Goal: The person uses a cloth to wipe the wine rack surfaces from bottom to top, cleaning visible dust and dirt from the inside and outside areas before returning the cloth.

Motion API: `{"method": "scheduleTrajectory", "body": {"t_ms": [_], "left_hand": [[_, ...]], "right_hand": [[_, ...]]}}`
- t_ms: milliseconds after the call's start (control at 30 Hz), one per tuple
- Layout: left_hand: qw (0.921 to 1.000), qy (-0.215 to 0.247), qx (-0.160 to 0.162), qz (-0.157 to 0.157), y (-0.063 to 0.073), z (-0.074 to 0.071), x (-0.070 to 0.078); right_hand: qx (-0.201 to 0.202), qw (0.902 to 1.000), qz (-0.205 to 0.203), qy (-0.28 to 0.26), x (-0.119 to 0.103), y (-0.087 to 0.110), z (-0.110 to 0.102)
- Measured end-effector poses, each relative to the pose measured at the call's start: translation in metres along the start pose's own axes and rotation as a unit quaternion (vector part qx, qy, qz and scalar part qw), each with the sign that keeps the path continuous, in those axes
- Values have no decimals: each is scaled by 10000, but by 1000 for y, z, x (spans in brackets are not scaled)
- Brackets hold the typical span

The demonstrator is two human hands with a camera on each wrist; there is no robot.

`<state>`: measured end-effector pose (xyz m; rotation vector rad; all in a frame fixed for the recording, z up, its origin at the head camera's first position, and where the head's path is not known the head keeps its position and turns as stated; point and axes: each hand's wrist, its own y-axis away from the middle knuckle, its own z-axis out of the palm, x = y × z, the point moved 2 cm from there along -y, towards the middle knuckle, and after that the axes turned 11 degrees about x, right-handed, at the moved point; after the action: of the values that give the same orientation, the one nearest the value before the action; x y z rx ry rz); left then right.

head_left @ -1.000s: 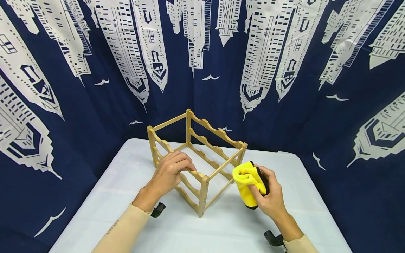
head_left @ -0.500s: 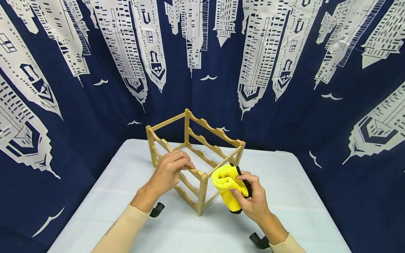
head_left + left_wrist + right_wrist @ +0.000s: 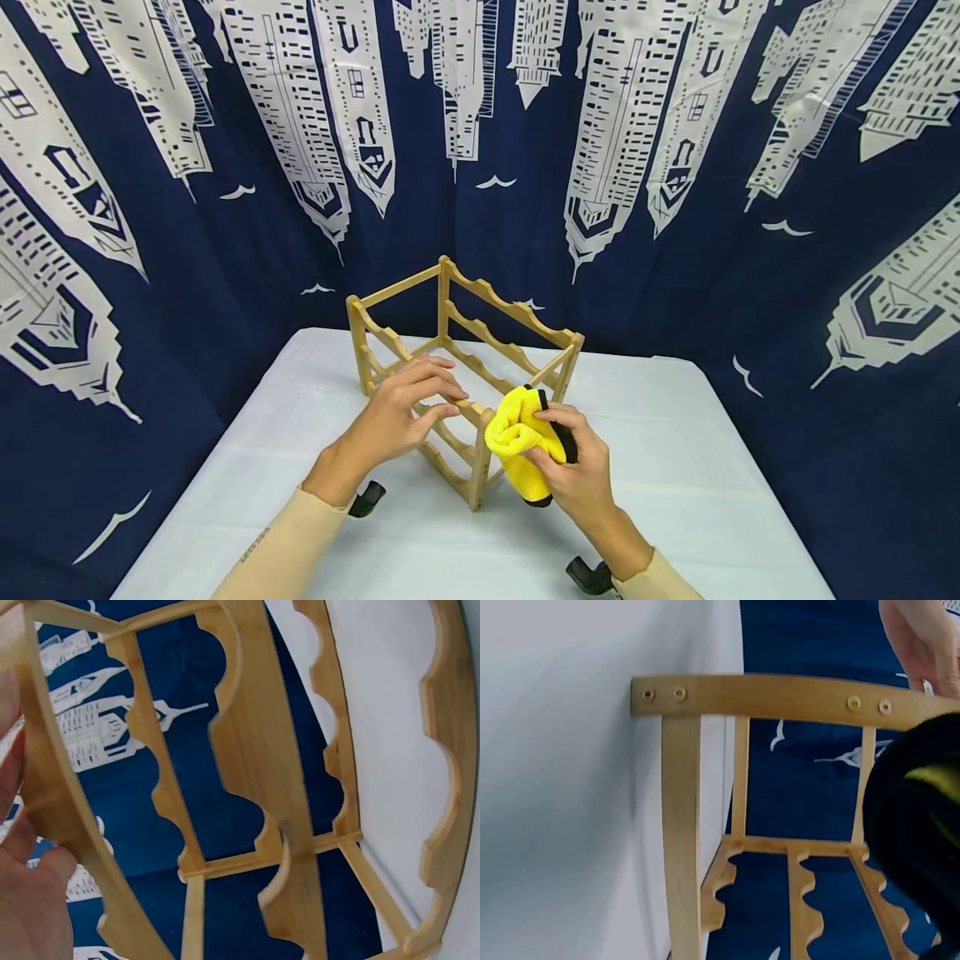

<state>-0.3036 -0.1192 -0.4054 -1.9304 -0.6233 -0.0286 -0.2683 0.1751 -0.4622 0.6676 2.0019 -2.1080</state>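
White table (image 3: pixel 690 500), left hand (image 3: pixel 393 417) loosely spread at the wooden rack (image 3: pixel 512 307), right hand (image 3: pixel 581 475) pinching a yellow cloth (image 3: pixel 522 454).

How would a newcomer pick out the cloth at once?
On the white-covered table stands an open wooden rack. By its nearest corner post in the head view, the person's right grip holds a bunched cloth. It's soft and black-edged, the only bright yellow thing in sight.
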Motion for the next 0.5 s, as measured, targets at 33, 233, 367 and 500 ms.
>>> {"method": "scheduleTrajectory", "body": {"t_ms": [33, 233, 367, 500], "left_hand": [[9999, 69, -76, -84, 0, 0, 2], [9991, 211, -202, -313, -4, 1, 17], [9994, 201, -112, -274, -5, 4, 20], [9993, 167, -35, -344, -4, 5, 21]], "right_hand": [[45, 10000, 14, 60, -1, 0, 1], [127, 9990, 371, 235, -4, 4, 1], [227, 9970, 669, 309, -6, 6, 5], [384, 9956, 816, 258, -7, 8, 10]]}}
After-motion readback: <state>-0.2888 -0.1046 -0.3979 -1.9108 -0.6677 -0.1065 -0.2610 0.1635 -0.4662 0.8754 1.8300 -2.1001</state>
